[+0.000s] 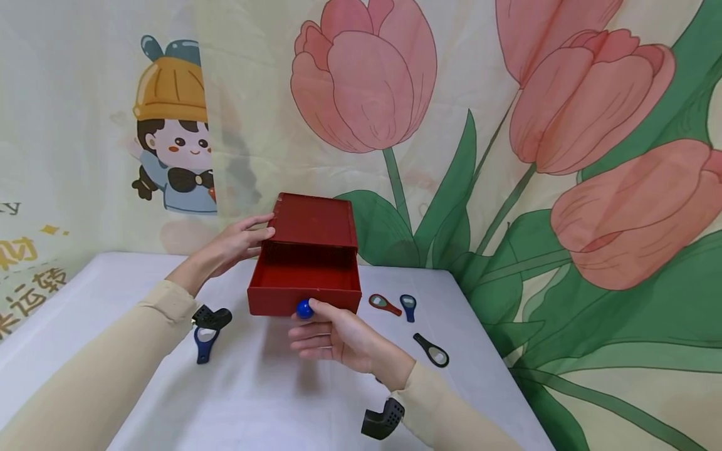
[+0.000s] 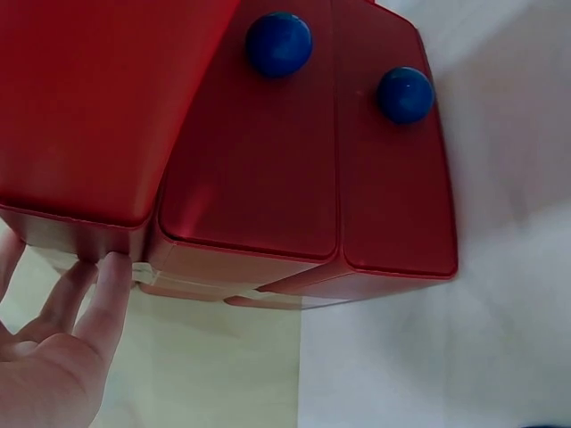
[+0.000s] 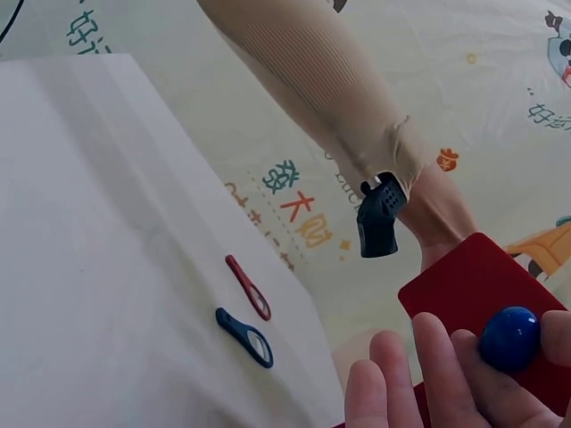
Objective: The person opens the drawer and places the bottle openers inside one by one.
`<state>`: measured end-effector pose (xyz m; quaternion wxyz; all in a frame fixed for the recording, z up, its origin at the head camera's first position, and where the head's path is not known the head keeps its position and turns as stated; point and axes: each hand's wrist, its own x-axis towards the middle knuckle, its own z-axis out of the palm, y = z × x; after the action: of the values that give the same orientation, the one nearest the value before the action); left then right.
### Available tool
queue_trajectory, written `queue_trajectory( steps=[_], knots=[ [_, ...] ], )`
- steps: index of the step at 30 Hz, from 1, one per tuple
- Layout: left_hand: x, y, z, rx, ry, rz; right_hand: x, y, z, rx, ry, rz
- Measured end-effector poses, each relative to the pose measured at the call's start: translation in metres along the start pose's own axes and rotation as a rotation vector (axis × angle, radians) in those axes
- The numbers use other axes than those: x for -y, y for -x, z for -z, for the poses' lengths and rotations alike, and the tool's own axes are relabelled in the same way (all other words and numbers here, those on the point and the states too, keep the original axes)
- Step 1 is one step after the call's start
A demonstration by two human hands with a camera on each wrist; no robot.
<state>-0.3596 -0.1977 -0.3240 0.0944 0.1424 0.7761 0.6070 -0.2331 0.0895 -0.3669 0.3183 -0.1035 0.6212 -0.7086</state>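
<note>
A red drawer cabinet (image 1: 316,219) stands on the white table, its top drawer (image 1: 304,300) pulled out with a bare red interior showing. Thumb and index finger of my right hand (image 1: 344,341) pinch that drawer's round blue knob (image 1: 304,309); the other fingers extend below it. My left hand (image 1: 239,243) rests its extended fingertips against the cabinet's left side. In the left wrist view, two more drawers with a blue knob (image 2: 278,45) and another blue knob (image 2: 406,95) are closed. That view shows the left fingers (image 2: 107,299) touching the cabinet's side.
Right of the cabinet lie a red magnifying glass (image 1: 385,304), a small blue magnifying glass (image 1: 408,307) and a black magnifying glass (image 1: 431,349). Another blue magnifying glass (image 1: 205,344) lies by the left wrist. A printed cloth (image 1: 451,156) hangs behind the white table (image 1: 237,401).
</note>
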Motion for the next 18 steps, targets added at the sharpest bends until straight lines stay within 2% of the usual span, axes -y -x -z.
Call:
queue_trajectory(
  steps=[10,18],
  knots=[
    [-0.001,0.000,0.001,-0.002,-0.001,0.004,0.002,0.008,0.013,0.065,0.046,-0.060],
    [0.000,-0.001,0.001,0.000,0.011,0.005,0.001,0.031,0.056,0.054,0.175,-0.066]
  ],
)
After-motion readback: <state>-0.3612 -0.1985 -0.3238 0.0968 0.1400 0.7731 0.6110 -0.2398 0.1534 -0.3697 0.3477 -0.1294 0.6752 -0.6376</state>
